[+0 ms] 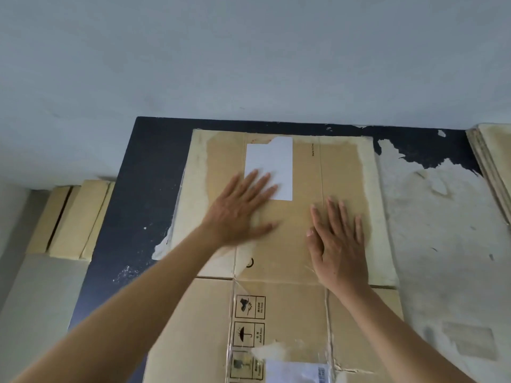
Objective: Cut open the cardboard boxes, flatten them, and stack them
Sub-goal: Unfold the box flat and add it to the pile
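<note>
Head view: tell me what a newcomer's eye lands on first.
Two hands press flat on a flattened cardboard box at centre: the left hand overlapping its white label, the right hand beside it. The box lies on a dark table with peeling paint; a cardboard stack sits at the right edge.

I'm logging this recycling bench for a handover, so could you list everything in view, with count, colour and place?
flattened cardboard box: one, brown, on the table under both hands
white label: one, white, box's far half
handling symbols: three, black, box's near half
shipping label: one, white, box's near edge, cut off
table: one, dark with pale peeled patches, against the wall
cardboard stack: one, pale brown, at the table's far right
cardboard pieces: several, pale brown, left of the table
wall: one, grey-blue, behind
left hand: one, flat on the box, partly over the white label
right hand: one, flat on the box beside it
</note>
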